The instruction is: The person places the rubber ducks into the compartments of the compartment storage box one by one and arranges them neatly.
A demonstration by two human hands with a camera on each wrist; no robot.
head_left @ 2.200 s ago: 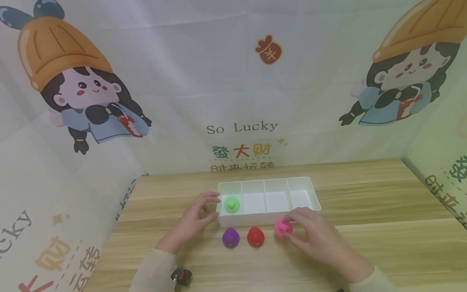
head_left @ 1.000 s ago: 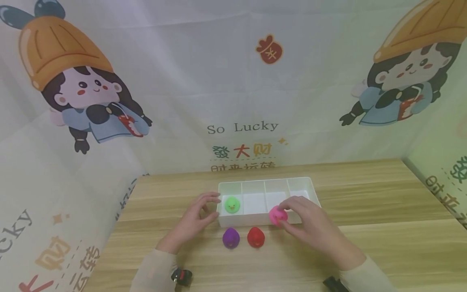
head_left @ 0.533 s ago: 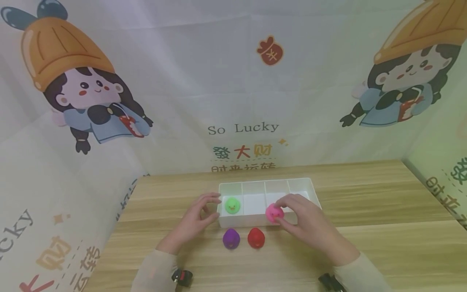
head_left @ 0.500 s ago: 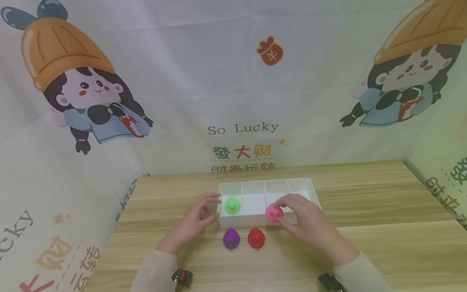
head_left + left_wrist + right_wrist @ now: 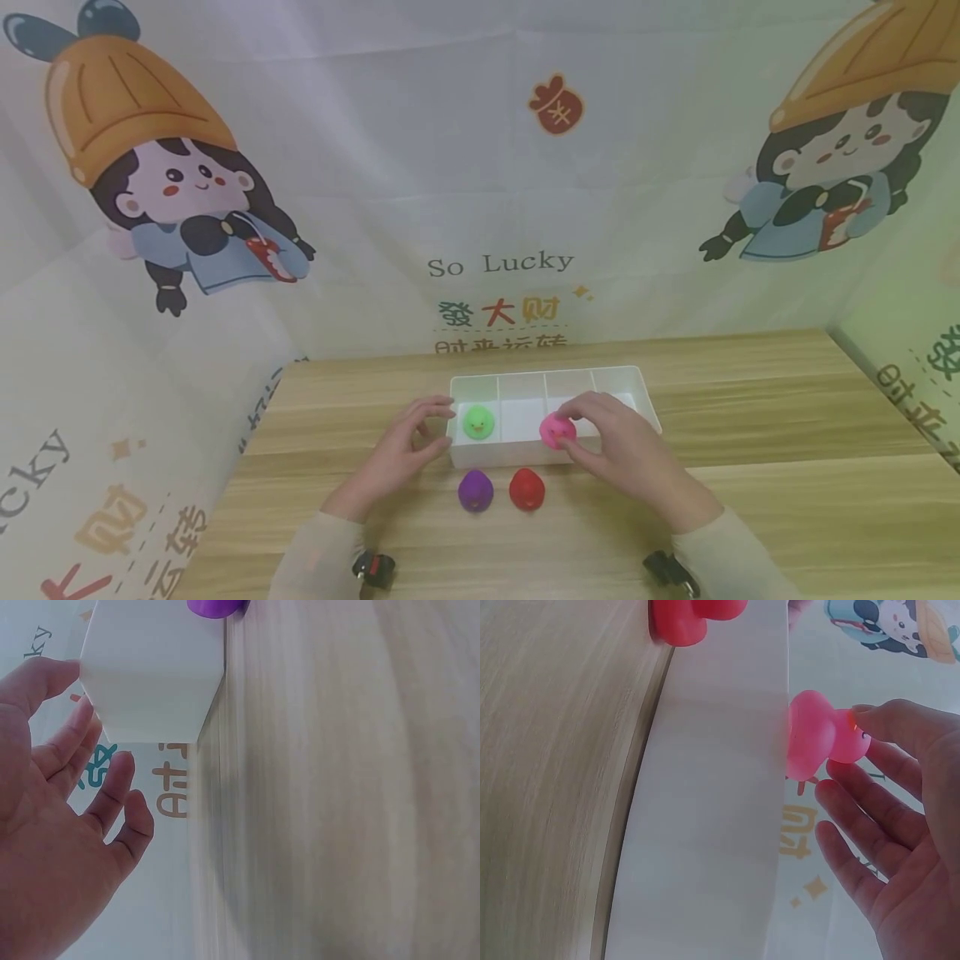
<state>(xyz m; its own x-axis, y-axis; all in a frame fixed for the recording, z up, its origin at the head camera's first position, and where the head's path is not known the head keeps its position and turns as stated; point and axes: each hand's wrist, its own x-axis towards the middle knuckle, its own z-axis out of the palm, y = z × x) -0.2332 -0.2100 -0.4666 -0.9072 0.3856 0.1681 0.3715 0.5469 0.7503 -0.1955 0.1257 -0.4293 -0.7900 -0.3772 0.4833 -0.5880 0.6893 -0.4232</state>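
Hands first, in the head view: the left hand, left of the frame's lower centre, rests its fingertips against the left end of the white tray, its fingers loosely bent. The right hand, right of lower centre, pinches the pink duck between thumb and fingers, holding it at the tray's front rim, by the third compartment from the left. A green duck sits in the leftmost compartment. Just below the tray in the frame, a purple duck and a red duck stand side by side on the wooden table. Printed cloth fills the upper frame, with cartoon figures at upper left and upper right.

In the left wrist view, the left hand spreads along the left side, thumb tip at the tray's edge; the purple duck is cut off at the top.

In the right wrist view, the pink duck is right of centre, gripped at its head, its body at the tray's rim. Whether it touches the rim, I cannot tell. The red duck shows at upper left.
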